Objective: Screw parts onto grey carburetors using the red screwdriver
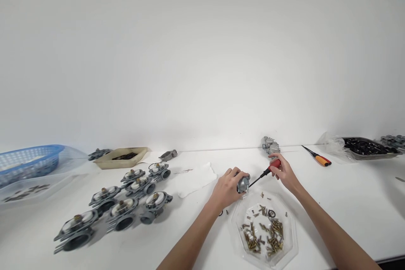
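Observation:
My left hand (228, 185) is wrapped round a grey metal carburetor (243, 184), holding it just above or on the table behind a clear plastic tray. In my right hand (282, 172) is a screwdriver (268, 170) with a red and black handle, gripped by the fingers. Its dark shaft slants down to the left, and the tip meets the carburetor's right side; the exact contact point is too small to make out. Below both hands the clear octagonal tray (292, 244) holds many brass screws (253, 242) and a black rubber ring (271, 213).
Several carburetors (123, 211) with white floats stand at left, near a beige tray (122, 158) and a blue basket (31, 162). Metal parts (270, 145) sit by the wall. Pliers-like tools with orange and red handles (321, 159) and a tray of black parts (368, 147) lie right.

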Action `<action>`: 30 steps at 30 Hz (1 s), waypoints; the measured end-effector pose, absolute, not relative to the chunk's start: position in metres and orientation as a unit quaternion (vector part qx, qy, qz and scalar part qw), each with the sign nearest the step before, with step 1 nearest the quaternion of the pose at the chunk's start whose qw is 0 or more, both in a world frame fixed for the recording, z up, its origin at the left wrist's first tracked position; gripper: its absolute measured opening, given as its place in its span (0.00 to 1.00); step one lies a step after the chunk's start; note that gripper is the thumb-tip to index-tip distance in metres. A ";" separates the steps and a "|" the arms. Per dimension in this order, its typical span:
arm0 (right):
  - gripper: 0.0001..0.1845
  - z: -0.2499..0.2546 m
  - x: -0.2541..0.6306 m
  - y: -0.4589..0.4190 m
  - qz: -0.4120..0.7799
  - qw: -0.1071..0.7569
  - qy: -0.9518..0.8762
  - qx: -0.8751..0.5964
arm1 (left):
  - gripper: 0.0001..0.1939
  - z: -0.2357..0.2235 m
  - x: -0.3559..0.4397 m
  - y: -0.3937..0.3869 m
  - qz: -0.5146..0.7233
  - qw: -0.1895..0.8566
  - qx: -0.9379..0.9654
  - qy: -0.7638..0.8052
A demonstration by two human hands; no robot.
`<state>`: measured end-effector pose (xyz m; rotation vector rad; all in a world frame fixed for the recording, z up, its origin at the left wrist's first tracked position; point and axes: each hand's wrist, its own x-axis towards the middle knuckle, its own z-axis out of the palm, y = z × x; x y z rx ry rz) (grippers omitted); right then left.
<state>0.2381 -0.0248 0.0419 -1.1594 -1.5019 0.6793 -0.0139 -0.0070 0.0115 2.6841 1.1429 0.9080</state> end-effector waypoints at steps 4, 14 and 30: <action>0.19 0.043 0.241 -0.024 0.269 0.505 -0.612 -0.546 | 0.26 0.013 -0.015 -0.007 0.298 0.051 0.871 0.388; 0.22 0.039 0.239 -0.024 0.290 0.531 -0.632 -0.483 | 0.26 0.015 -0.016 -0.008 0.303 0.065 0.863 0.399; 0.18 0.037 0.241 -0.020 0.247 0.496 -0.607 -0.570 | 0.25 0.022 -0.017 -0.010 0.301 0.099 0.852 0.417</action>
